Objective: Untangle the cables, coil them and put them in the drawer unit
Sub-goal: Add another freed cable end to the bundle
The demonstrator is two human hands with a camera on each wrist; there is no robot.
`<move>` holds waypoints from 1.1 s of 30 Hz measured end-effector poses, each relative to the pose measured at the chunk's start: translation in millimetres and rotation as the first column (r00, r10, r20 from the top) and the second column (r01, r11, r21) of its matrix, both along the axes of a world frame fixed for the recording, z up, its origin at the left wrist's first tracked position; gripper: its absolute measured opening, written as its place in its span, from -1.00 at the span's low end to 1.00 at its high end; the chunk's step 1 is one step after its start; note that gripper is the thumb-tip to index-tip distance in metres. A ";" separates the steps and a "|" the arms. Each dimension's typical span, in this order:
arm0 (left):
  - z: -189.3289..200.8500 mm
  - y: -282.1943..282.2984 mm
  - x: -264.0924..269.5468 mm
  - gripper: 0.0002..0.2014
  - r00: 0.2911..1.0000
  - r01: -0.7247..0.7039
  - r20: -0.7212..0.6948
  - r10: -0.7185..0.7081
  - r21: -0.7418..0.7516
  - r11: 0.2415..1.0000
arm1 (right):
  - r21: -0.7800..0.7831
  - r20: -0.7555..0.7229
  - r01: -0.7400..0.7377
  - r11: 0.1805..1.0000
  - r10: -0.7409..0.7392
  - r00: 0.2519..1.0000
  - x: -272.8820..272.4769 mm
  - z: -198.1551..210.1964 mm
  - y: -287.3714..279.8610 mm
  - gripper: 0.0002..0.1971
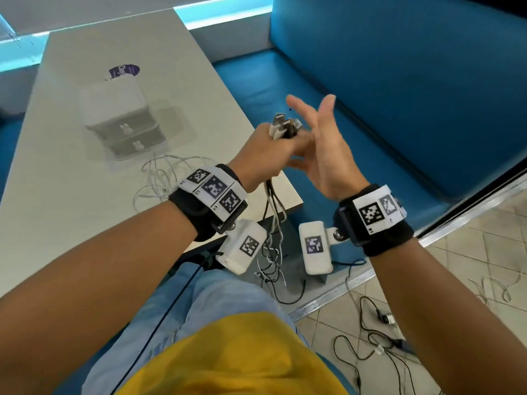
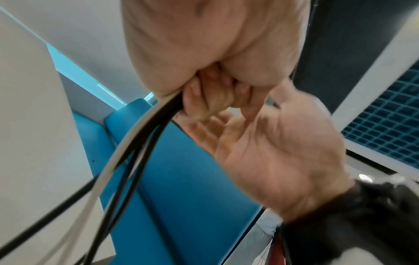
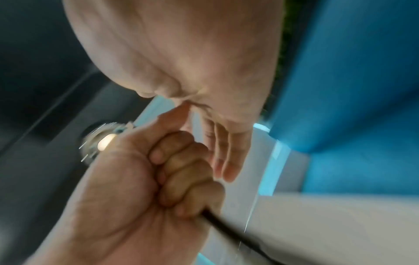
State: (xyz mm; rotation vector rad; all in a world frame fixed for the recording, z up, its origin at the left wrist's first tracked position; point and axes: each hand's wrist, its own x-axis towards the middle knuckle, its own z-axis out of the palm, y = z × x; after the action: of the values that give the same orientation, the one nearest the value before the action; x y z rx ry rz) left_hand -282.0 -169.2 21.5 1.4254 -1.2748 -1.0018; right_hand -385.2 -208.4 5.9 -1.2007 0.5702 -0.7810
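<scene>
Above the bench | left hand (image 1: 265, 149) grip fisted round cables (image 1: 275, 206), plugs above, cords below | right hand (image 1: 325, 155) fingers straight

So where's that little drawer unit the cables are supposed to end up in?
In the head view the white drawer unit stands on the grey table, up and left of the left hand, just beyond a loose white cable tangle.

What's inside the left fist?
The left hand grips a bundle of black and white cables: plug ends stick out above, strands hang below. Curled fingers cover the stretch inside the grip, so any tangling there is hidden.
</scene>
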 end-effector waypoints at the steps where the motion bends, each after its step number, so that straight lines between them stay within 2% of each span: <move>1: 0.5 -0.8 1.8 -0.70 0.994 -0.061 -0.094 0.063 0.025 0.998 | 0.110 0.057 -0.072 0.991 0.066 0.996 4.5 -5.4 2.0 -0.26; 3: 2.3 -1.2 5.9 -0.63 0.964 -0.152 -0.209 0.162 0.067 0.986 | 0.184 0.030 -0.166 0.969 0.163 0.986 14.0 -21.9 7.9 -0.15; 4: 2.8 -1.7 8.4 -0.58 0.953 -0.169 -0.243 0.182 0.070 0.983 | 0.164 -0.051 -0.173 0.971 0.184 0.982 17.3 -31.2 11.3 -0.12; 7: 6.5 -2.2 20.1 -0.51 0.935 -0.202 -0.286 0.209 0.054 0.978 | -0.006 -0.341 -0.185 0.983 0.172 0.924 19.6 -59.9 20.0 -0.17; 9: 4.8 -1.6 32.1 -0.51 0.935 -0.236 -0.255 0.246 0.067 0.969 | -0.073 -0.434 -0.162 0.984 0.115 0.894 13.6 -74.9 23.2 -0.26; 12: -2.0 4.7 45.1 -0.52 0.968 -0.251 0.002 0.251 -0.055 0.967 | -0.087 -0.516 -0.153 0.984 0.087 0.852 -2.6 -94.1 22.0 -0.35; 14: 3.5 6.0 52.6 -0.50 0.954 -0.231 0.165 0.251 -0.134 0.964 | -0.114 -0.618 -0.147 0.982 0.046 0.785 -18.1 -111.8 20.0 -0.36; 18: 17.9 8.3 78.1 -0.43 0.829 -0.214 0.459 0.319 -0.266 0.940 | -0.198 -0.842 -0.140 0.970 -0.096 0.532 -52.5 -143.8 9.3 -0.40; 20: 13.9 10.0 85.9 -0.44 0.756 -0.152 0.600 0.262 -0.229 0.962 | -0.248 -0.882 -0.143 0.958 -0.162 0.442 -60.1 -146.7 5.9 -0.42; 21: 10.3 11.5 84.9 -0.46 0.713 -0.092 0.673 0.198 -0.190 0.977 | -0.282 -0.884 -0.136 0.950 -0.202 0.421 -58.8 -145.7 5.0 -0.43; 23: 1.2 12.9 76.4 -0.52 0.625 0.028 0.777 0.073 -0.116 0.993 | -0.374 -0.853 -0.112 0.921 -0.293 0.432 -47.8 -138.4 6.3 -0.49; 25: -7.6 13.9 63.3 -0.55 0.522 0.130 0.853 -0.007 -0.071 0.989 | -0.457 -0.795 -0.082 0.886 -0.365 0.484 -33.6 -125.2 9.3 -0.58; 27: -15.0 14.7 48.5 -0.45 0.388 0.223 0.919 -0.075 -0.015 0.975 | -0.484 -0.723 -0.017 0.875 -0.389 0.571 -24.4 -108.7 10.1 -0.65; 29: -21.9 14.4 36.7 -0.50 0.305 0.297 0.941 -0.146 0.052 0.954 | -0.477 -0.639 0.013 0.879 -0.357 0.682 -20.7 -89.4 10.6 -0.74; 31: -26.1 14.6 29.1 -0.56 0.312 0.334 0.930 -0.196 0.086 0.939 | -0.436 -0.553 0.018 0.900 -0.283 0.784 -20.2 -71.6 12.2 -0.86; 33: -26.4 14.4 25.3 -0.56 0.356 0.342 0.914 -0.194 0.065 0.937 | -0.302 -0.444 0.087 0.949 -0.221 0.868 -21.5 -56.7 12.1 -0.88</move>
State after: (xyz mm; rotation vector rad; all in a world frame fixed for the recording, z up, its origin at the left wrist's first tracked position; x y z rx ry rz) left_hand -256.7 -154.8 -4.8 1.7459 -2.4163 -0.1827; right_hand -406.7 -196.3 -50.8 -1.6367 0.9984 -0.7159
